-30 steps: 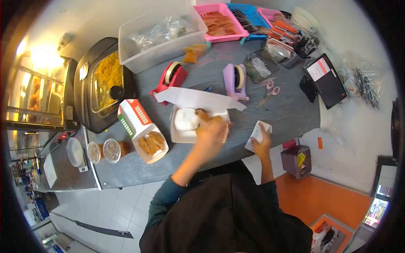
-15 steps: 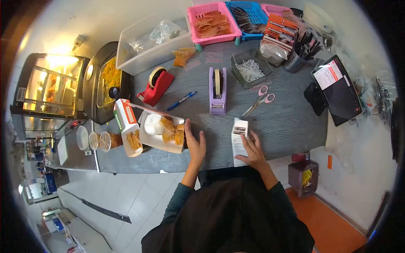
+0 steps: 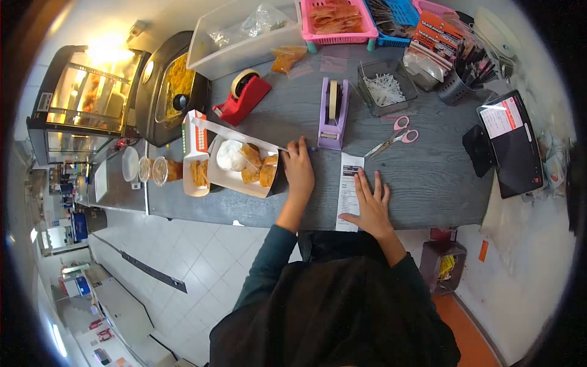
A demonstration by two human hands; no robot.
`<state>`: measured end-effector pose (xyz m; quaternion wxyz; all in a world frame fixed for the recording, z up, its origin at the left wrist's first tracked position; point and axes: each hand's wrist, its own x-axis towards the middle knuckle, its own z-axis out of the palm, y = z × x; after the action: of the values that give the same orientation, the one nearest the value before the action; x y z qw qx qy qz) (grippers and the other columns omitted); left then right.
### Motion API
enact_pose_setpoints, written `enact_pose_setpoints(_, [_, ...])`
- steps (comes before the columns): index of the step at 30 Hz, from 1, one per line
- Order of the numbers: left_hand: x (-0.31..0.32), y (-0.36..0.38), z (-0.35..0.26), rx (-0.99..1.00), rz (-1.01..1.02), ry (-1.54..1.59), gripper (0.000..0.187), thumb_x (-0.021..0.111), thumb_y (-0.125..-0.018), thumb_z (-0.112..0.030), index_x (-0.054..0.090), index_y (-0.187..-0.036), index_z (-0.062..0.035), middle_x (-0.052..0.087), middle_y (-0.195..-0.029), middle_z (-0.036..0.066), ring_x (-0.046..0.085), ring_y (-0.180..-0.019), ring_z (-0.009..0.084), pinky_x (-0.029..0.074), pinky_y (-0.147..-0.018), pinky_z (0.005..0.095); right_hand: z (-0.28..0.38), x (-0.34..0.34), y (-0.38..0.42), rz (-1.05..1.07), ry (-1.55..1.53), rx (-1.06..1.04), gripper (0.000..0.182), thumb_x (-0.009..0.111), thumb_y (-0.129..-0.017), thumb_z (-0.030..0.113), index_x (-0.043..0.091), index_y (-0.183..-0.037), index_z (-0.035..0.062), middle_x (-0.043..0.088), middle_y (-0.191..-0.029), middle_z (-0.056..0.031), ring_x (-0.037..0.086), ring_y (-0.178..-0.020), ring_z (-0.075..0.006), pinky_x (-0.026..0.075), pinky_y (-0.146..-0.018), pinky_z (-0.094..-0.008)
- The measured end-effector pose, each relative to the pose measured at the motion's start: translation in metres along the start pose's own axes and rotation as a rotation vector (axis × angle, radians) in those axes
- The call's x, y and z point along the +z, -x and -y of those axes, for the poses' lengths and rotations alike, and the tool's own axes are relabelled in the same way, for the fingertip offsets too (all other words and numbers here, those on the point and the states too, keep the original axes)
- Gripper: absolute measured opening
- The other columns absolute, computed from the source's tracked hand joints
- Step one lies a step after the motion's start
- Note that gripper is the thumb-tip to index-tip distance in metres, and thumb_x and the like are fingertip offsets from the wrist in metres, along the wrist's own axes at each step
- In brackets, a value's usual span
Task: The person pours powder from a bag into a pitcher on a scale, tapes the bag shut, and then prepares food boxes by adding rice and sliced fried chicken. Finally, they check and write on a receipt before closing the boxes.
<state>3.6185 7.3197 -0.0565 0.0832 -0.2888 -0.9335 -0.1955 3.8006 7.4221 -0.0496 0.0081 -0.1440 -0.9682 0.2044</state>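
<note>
An open takeaway box [image 3: 241, 189] with a white mound and golden fried pieces sits left of centre, its flap raised along the back. My left hand [image 3: 298, 170] is at the right end of this box, fingers bent around the flap's corner. A blue pen is mostly hidden behind those fingertips. My right hand [image 3: 372, 203] lies flat with spread fingers, pressing a printed paper receipt [image 3: 348, 196] onto the table. Just beyond the receipt are pink-handled scissors [image 3: 391, 137]. A smaller box [image 3: 196, 174] of fried food stands left of the larger one.
A purple tape dispenser [image 3: 333, 116] and a red one [image 3: 244, 101] stand behind my hands. Lidded sauce cups [image 3: 164, 170] are at left, near a lit food warmer [image 3: 85, 98]. A tablet [image 3: 512, 147] stands at right. Baskets and a clear bin [image 3: 244, 46] line the back.
My left hand has moved from beside the box up to its flap corner, covering the pen. My right hand has flattened the folded receipt. The camera view has shifted.
</note>
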Motion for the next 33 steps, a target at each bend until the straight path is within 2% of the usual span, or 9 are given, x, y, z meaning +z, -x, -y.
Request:
enact_pose_setpoints(7, [-0.021, 0.002, 0.014, 0.210, 0.272, 0.042, 0.029, 0.040, -0.075, 0.002, 0.047, -0.103, -0.0021, 0.042, -0.110, 0.020, 0.043, -0.097, 0.0385, 0.038, -0.085, 0.0417, 0.011, 0.012, -0.023, -0.087, 0.016, -0.098, 0.099, 0.062, -0.057, 0.061, 0.024, -0.134, 0.0121, 0.013, -0.142, -0.0096, 0.014, -0.125, -0.0413, 0.016, -0.093, -0.0581])
enact_pose_setpoints(11, [-0.039, 0.017, 0.019, 0.335, 0.281, 0.137, 0.028, 0.043, -0.075, -0.002, 0.046, -0.104, -0.0027, 0.042, -0.113, 0.022, 0.041, -0.104, 0.0397, 0.037, -0.088, 0.0424, 0.019, 0.014, -0.036, -0.065, 0.014, -0.114, 0.106, 0.065, -0.050, 0.064, 0.024, -0.134, 0.0136, 0.012, -0.142, -0.0093, 0.012, -0.126, -0.0407, 0.017, -0.092, -0.0603])
enact_pose_setpoints(14, [-0.045, 0.054, 0.022, 0.397, 0.125, 0.377, 0.022, 0.052, -0.077, -0.012, 0.048, -0.096, -0.0020, 0.046, -0.105, 0.020, 0.048, -0.092, 0.0338, 0.042, -0.077, 0.0379, 0.021, 0.016, -0.039, -0.058, 0.003, -0.111, 0.114, 0.065, -0.043, 0.068, 0.023, -0.134, 0.0134, 0.013, -0.142, -0.0089, 0.010, -0.127, -0.0398, 0.017, -0.092, -0.0607])
enact_pose_setpoints(17, [-0.032, 0.099, 0.024, 0.260, -0.047, 0.528, 0.031, 0.052, -0.082, -0.031, 0.047, -0.091, -0.0016, 0.046, -0.100, 0.015, 0.050, -0.083, 0.0243, 0.041, -0.071, 0.0312, 0.023, 0.009, -0.041, -0.032, 0.007, -0.095, 0.118, 0.065, -0.042, 0.069, 0.022, -0.134, 0.0101, 0.013, -0.142, -0.0086, 0.010, -0.127, -0.0390, 0.017, -0.092, -0.0601])
enact_pose_setpoints(20, [-0.019, 0.114, 0.004, -0.230, -0.166, 1.047, 0.048, 0.042, -0.084, -0.050, 0.046, -0.086, -0.0025, 0.046, -0.095, 0.010, 0.048, -0.076, 0.0163, 0.039, -0.066, 0.0262, 0.023, 0.009, -0.042, -0.008, 0.006, -0.078, 0.121, 0.066, -0.040, 0.069, 0.021, -0.133, 0.0063, 0.013, -0.141, -0.0081, 0.010, -0.127, -0.0382, 0.016, -0.093, -0.0590])
enact_pose_setpoints(24, [-0.006, 0.103, -0.008, -0.566, -0.155, 1.423, 0.065, 0.029, -0.082, -0.062, 0.046, -0.099, -0.0011, 0.049, -0.095, 0.009, 0.049, -0.079, 0.0148, 0.039, -0.064, 0.0243, 0.024, 0.006, -0.043, 0.014, 0.011, -0.076, 0.122, 0.067, -0.039, 0.067, 0.021, -0.133, 0.0050, 0.014, -0.141, -0.0075, 0.010, -0.128, -0.0373, 0.015, -0.094, -0.0573])
enact_pose_setpoints(28, [-0.007, 0.095, -0.010, -0.402, -0.121, 1.286, 0.028, 0.047, -0.088, -0.025, 0.052, -0.090, 0.0018, 0.052, -0.091, 0.011, 0.052, -0.078, 0.0161, 0.043, -0.063, 0.0262, 0.025, 0.006, -0.044, 0.007, 0.017, -0.071, 0.121, 0.069, -0.040, 0.064, 0.021, -0.133, 0.0057, 0.015, -0.141, -0.0068, 0.011, -0.128, -0.0366, 0.015, -0.094, -0.0562])
enact_pose_setpoints(31, [-0.010, 0.102, -0.011, -0.373, -0.049, 1.049, 0.006, 0.053, -0.080, -0.005, 0.052, -0.079, 0.0015, 0.054, -0.086, 0.011, 0.054, -0.078, 0.0179, 0.043, -0.062, 0.0268, 0.024, 0.008, -0.044, -0.008, 0.008, -0.068, 0.120, 0.070, -0.040, 0.064, 0.021, -0.133, 0.0063, 0.016, -0.141, -0.0067, 0.012, -0.127, -0.0365, 0.015, -0.094, -0.0560])
enact_pose_setpoints(33, [-0.003, 0.100, -0.013, -0.335, -0.170, 0.966, 0.007, 0.056, -0.078, -0.001, 0.050, -0.075, 0.0002, 0.056, -0.084, 0.010, 0.053, -0.073, 0.0146, 0.043, -0.063, 0.0247, 0.023, 0.009, -0.044, -0.023, 0.001, -0.074, 0.118, 0.070, -0.041, 0.062, 0.022, -0.133, 0.0065, 0.016, -0.141, -0.0067, 0.013, -0.127, -0.0364, 0.016, -0.094, -0.0561])
